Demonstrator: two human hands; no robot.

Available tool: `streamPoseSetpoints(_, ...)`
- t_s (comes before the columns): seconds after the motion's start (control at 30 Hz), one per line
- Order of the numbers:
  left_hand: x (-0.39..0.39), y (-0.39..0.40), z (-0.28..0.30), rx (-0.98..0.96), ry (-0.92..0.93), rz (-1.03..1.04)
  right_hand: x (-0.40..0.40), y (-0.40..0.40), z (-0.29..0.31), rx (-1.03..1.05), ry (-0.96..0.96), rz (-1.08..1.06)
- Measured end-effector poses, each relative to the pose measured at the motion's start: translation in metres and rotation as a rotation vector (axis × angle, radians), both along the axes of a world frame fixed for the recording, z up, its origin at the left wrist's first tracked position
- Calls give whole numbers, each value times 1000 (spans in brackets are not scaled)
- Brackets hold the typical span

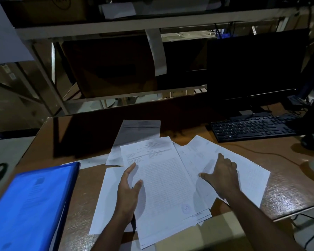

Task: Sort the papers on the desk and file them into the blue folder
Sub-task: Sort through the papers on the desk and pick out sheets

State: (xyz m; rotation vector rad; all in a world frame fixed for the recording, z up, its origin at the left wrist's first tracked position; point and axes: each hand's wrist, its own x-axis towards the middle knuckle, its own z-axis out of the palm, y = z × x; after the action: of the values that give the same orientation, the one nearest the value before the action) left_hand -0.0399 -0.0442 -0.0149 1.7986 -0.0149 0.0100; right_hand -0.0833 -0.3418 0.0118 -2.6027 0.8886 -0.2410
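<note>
My left hand (128, 192) lies with fingers straight and apart on the printed sheet (163, 187) atop the papers mid-bench (288, 189). My right hand (223, 175) presses spread fingers on the sheets (250, 178) just right; the blue folder (29, 205) lies near left.

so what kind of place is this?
Probably a stockroom or warehouse office desk: metal shelving holding cardboard boxes behind, a monitor and keyboard on the desk, with loose papers.
</note>
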Motion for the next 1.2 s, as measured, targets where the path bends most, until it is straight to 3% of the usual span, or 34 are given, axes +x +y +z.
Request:
streamPoseSetpoints(0.13,0,-1,0,11,4,4,0,-2,2,-73,58,-36)
streamPoseSetpoints(0.77,0,-1,-2,34,7,6,6,-7,11,5,16,2)
streamPoseSetpoints(0.9,0,-1,-1,31,8,3,-6,-16,8,-157,63,-61)
streamPoseSetpoints(1.2,-1,-2,-1,43,-6,-2,-9,-16,11,-7,8,-30)
